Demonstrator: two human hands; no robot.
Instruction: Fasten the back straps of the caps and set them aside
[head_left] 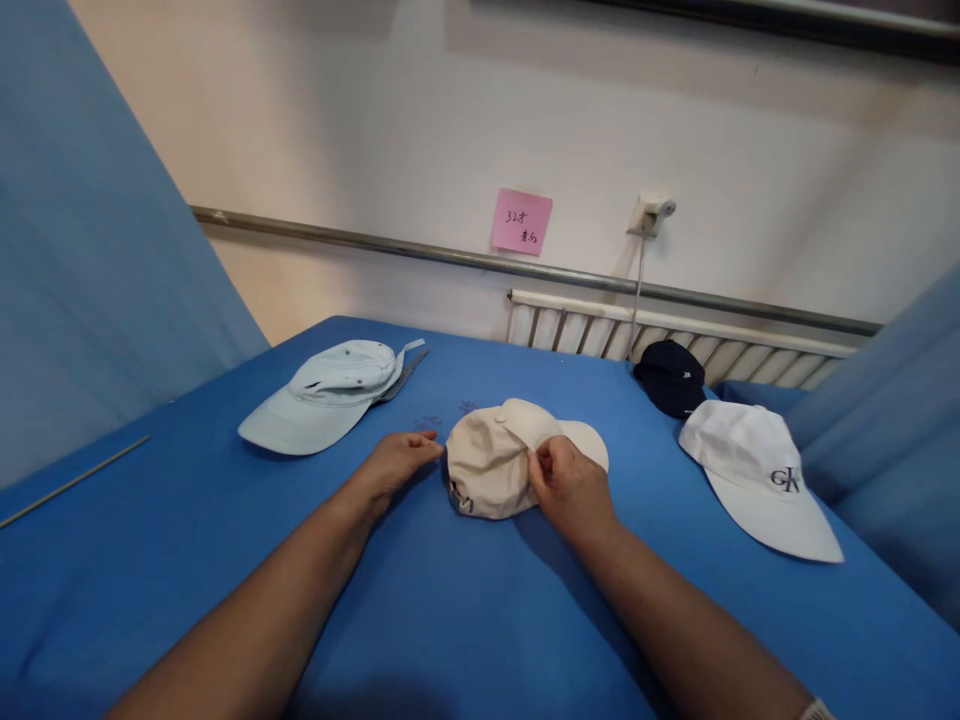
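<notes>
Beige cap (487,470) mid-way across blue surface (450,610), brim to the right. Right hand (576,492): fingers pinching cap near brim. Left hand (394,466): at its back edge, grip or none, cannot tell. Pale blue cap (330,385) left; white cap (750,460) right, dark cap (670,378) behind it

Toward the far edge of the table (450,615), a hand could pass between the light-blue cap (319,395) and the beige cap (486,478), or between the beige cap and the white cap (742,450), where the navy cap (670,378) crowds that edge. The left hand (391,465) stands before the first gap, the right forearm (679,605) before the second.
</notes>
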